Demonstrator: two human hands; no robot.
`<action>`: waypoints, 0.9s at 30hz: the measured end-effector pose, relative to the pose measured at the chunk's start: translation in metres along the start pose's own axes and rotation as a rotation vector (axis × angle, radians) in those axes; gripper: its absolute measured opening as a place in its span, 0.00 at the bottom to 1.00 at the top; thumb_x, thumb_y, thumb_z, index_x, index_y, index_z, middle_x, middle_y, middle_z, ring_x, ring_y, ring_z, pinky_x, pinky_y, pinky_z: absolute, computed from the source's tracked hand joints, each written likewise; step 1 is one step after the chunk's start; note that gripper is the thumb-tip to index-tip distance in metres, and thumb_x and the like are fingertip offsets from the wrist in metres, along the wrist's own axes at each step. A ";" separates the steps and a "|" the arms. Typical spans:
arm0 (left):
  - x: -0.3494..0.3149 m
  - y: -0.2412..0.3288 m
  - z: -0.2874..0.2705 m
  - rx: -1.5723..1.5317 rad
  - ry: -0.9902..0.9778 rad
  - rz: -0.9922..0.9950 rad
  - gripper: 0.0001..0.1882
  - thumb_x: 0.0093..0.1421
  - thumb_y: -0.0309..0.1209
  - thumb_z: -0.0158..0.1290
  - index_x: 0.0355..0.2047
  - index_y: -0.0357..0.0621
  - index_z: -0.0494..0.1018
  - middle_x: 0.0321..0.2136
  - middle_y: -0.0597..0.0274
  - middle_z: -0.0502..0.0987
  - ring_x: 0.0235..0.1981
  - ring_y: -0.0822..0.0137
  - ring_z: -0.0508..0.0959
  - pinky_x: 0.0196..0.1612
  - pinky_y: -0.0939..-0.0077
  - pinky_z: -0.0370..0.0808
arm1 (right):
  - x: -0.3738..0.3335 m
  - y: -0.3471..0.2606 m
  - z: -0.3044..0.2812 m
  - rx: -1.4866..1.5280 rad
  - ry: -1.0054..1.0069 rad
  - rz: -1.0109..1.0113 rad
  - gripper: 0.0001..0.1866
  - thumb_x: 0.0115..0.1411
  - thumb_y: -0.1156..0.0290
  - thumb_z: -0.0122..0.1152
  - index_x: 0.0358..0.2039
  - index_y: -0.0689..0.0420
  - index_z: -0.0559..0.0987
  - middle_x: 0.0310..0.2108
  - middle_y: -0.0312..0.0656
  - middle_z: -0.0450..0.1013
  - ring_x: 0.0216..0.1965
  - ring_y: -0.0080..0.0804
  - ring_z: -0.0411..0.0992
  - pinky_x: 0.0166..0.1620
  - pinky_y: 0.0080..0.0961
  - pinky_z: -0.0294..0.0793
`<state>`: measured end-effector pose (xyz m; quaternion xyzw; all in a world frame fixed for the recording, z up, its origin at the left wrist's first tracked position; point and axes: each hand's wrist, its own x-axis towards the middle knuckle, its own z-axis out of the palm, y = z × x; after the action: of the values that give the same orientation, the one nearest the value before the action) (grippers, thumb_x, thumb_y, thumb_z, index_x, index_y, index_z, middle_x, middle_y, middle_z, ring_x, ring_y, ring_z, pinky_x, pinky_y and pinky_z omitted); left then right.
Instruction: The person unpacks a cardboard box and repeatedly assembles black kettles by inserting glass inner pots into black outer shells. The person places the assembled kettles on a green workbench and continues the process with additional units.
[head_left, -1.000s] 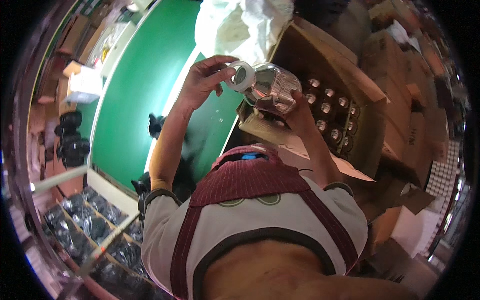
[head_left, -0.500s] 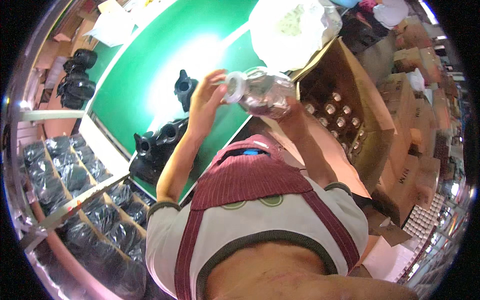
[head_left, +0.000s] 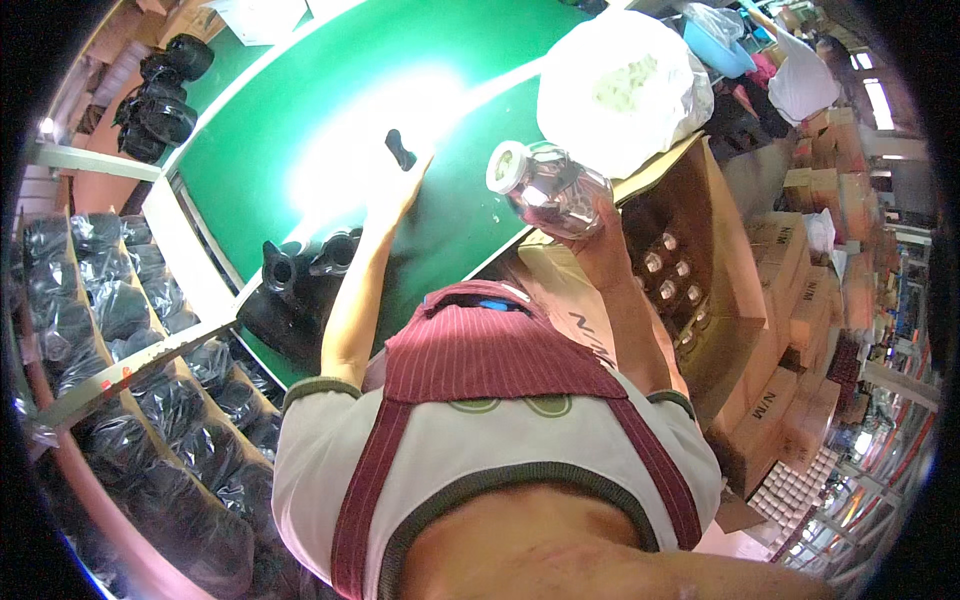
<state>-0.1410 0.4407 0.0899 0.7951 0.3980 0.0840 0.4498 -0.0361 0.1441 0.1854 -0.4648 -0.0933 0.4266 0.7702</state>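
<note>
Fingers of right hand [head_left: 603, 235] curled around clear, rounded, glass-like jar [head_left: 558, 192], upper centre | left hand [head_left: 403, 188] at slim black part [head_left: 400, 149], grip unclear | white plastic bag [head_left: 625, 90], upper right | open brown cardboard box [head_left: 738, 290], right

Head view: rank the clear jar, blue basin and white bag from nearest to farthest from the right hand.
1. Clear jar: held in the right hand.
2. White bag: just beyond the jar, ahead.
3. Blue basin: past the bag, ahead and right.
</note>
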 end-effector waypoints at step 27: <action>-0.087 0.165 -0.129 -0.289 0.051 0.862 0.52 0.29 0.41 0.77 0.57 0.36 0.70 0.54 0.48 0.75 0.56 0.54 0.75 0.60 0.63 0.70 | 0.110 -0.022 0.009 -0.288 -0.415 0.235 0.42 0.46 0.67 0.77 0.62 0.52 0.67 0.59 0.39 0.69 0.59 0.35 0.67 0.65 0.39 0.63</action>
<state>-0.1709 0.4165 0.3140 0.8149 0.0258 0.3378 0.4702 0.0392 0.2270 0.1797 -0.4797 -0.2540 0.5816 0.6059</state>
